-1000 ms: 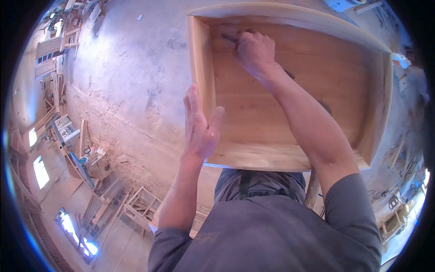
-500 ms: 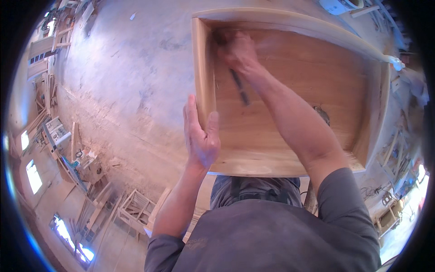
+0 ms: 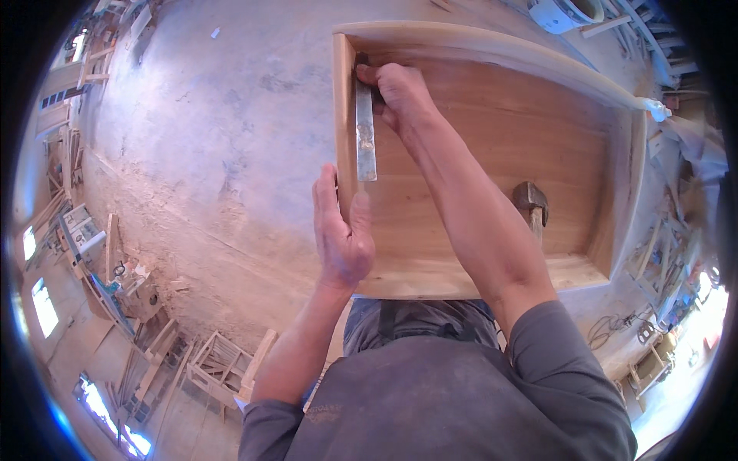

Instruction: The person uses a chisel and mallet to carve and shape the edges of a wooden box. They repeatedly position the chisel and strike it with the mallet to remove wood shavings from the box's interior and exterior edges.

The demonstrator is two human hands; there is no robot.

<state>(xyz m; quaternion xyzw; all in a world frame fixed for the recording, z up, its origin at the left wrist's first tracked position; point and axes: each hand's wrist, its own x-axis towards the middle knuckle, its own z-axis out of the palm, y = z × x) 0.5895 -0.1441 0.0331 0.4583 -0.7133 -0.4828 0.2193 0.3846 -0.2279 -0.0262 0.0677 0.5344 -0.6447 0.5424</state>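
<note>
A shallow wooden box (image 3: 492, 265), like a drawer or tray with raised sides, lies in front of my body. My left hand (image 3: 344, 242) straddles its left side wall, thumb inside and fingers outside. In the far left corner my right hand (image 3: 400, 88) is closed around a tool that looks like a chisel (image 3: 365, 142). Its flat steel blade points back toward me along the inner face of the left wall, and its dark far end is partly hidden by my fingers. A hammer (image 3: 530, 198) rests in the box, its handle partly behind my right forearm.
A white bucket (image 3: 565, 14) stands beyond the box at the far right. Something white and crumpled (image 3: 657, 109) is at the box's far right corner. A slatted wooden frame (image 3: 219, 365) is at the lower left, and wood pieces line both sides of the dusty floor (image 3: 207, 138).
The chisel has swung from slanting across the box bottom to lying along the left wall. My right arm has shifted left, uncovering more of the hammer. My left hand stays on the wall.
</note>
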